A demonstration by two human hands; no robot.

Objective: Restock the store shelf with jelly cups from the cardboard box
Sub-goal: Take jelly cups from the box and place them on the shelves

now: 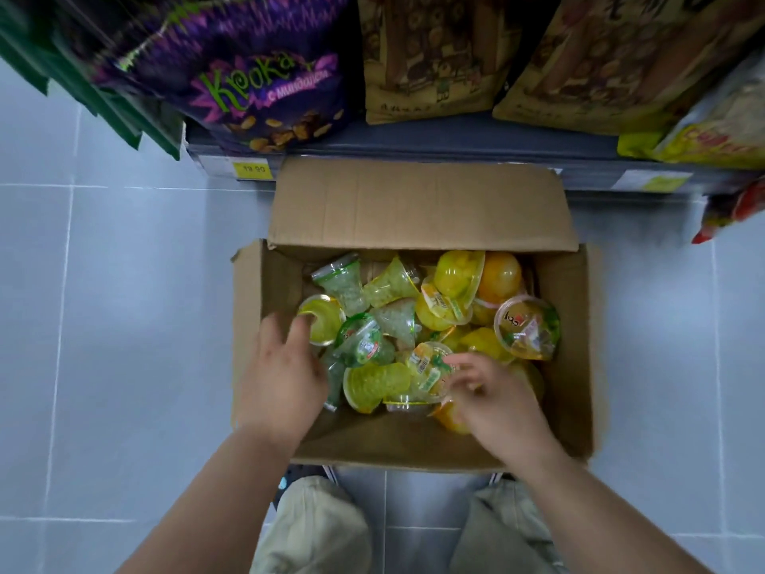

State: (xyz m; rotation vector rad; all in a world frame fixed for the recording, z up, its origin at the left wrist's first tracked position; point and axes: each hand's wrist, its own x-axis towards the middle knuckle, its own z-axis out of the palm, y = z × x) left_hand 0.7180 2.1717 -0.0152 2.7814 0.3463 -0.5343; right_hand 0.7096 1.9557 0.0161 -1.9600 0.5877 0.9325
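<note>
1. Picking step: both hands reach into the cardboard box [414,445] on the floor, where the jelly cups [426,321] lie heaped
2. Left hand [281,374] is spread open, fingertips touching a yellow cup [321,321]; right hand [496,401] is loosely curled over an orange-lidded cup [428,366], grasp unclear
3. Next, I judge: close on cups, then lift them to the shelf [455,159]

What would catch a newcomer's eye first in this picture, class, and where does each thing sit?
First, the open cardboard box on the floor in the middle, heaped with yellow, green and orange jelly cups. Both bare hands reach into its near side, the left hand by a yellow cup, the right hand among the cups. Above it, a bright purple snack bag stands on the shelf.
</note>
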